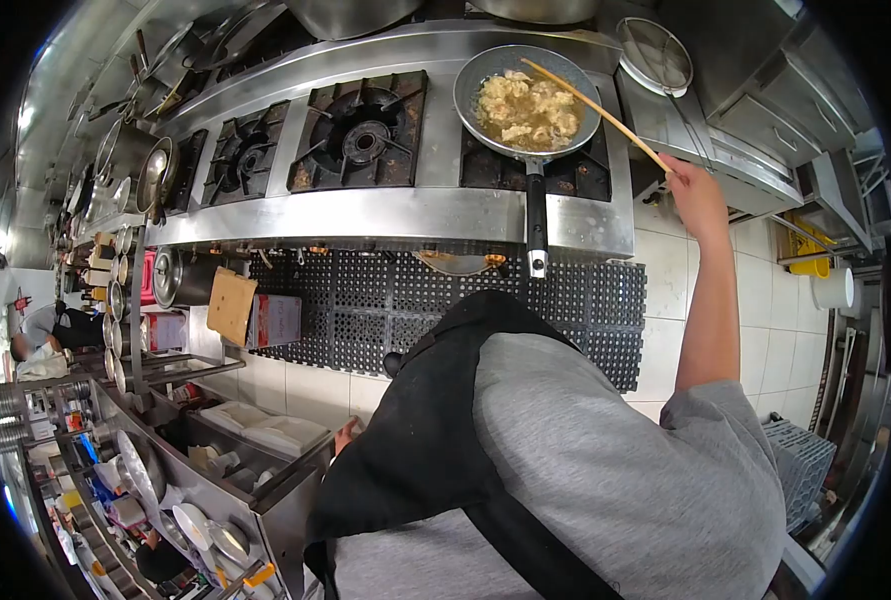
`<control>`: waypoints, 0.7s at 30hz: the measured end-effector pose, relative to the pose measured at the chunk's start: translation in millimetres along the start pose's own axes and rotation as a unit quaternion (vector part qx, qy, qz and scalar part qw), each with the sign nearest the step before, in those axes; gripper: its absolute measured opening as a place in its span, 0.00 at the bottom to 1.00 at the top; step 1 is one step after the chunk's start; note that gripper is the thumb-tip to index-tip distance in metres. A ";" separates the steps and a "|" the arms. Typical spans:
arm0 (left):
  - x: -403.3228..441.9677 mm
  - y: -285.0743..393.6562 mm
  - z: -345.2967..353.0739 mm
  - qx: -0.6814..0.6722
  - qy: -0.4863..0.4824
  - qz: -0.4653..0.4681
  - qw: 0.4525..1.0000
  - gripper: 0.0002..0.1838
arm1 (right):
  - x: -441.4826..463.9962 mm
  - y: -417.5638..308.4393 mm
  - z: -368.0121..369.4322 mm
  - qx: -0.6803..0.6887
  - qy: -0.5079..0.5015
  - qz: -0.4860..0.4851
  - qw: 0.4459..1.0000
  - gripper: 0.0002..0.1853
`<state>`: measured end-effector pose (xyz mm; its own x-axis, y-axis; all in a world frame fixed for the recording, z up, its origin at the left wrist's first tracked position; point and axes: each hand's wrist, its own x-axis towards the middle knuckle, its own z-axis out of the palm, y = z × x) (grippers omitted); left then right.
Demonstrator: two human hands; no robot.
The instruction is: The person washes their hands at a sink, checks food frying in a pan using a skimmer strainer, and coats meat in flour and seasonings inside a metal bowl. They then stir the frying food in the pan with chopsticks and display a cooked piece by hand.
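My right hand (pixel 692 197) is closed around the end of long wooden chopsticks (pixel 610 117). Their far tips reach over the rim into a frying pan (pixel 462 88). Pale golden battered pieces (pixel 527 107) lie in bubbling oil inside it. The pan sits on the right-hand burner, and its black handle (pixel 536 215) points toward me, with no hand on it. Only a little of my left hand (pixel 345 436) shows low beside my apron, at the edge of a steel counter (pixel 300 470); its fingers are mostly hidden.
Left of the pan are several gas burners (pixel 363 140). A wire strainer (pixel 655 55) rests right of the stove. A cardboard box (pixel 232 306) stands by the black rubber mat (pixel 365 300). Other people (pixel 65 330) are at the far left. A grey plastic crate (pixel 797 470) sits at the right.
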<state>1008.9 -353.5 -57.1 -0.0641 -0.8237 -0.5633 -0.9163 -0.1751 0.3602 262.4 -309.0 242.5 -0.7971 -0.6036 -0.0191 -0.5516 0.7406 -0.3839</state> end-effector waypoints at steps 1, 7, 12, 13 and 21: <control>-1.1 -0.2 -0.8 0.001 -0.001 0.000 1.000 0.29 | -0.9 -0.4 -3.1 0.022 -0.006 0.009 1.000 0.15; -3.9 16.7 -6.7 -0.007 -0.009 -0.019 1.000 0.30 | 1.3 3.4 0.8 -0.075 -0.020 0.000 0.997 0.15; -5.5 34.7 -12.7 0.006 0.013 0.015 1.000 0.26 | -2.0 -14.4 18.4 -0.091 -0.016 -0.038 0.995 0.15; -5.4 36.0 -12.2 0.006 0.013 0.016 1.000 0.26 | -2.0 -16.8 19.7 -0.076 -0.026 -0.047 0.996 0.15; 5.1 -13.2 6.7 0.000 0.026 0.036 0.999 0.28 | -13.4 -31.1 -7.4 -0.007 -0.044 -0.037 0.998 0.15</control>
<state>1018.0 -351.8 -69.7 -0.1086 -0.8610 -0.4969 -0.9101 -0.1150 0.3982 288.4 -321.8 261.5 -0.7296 -0.6801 -0.0715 -0.6124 0.6963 -0.3743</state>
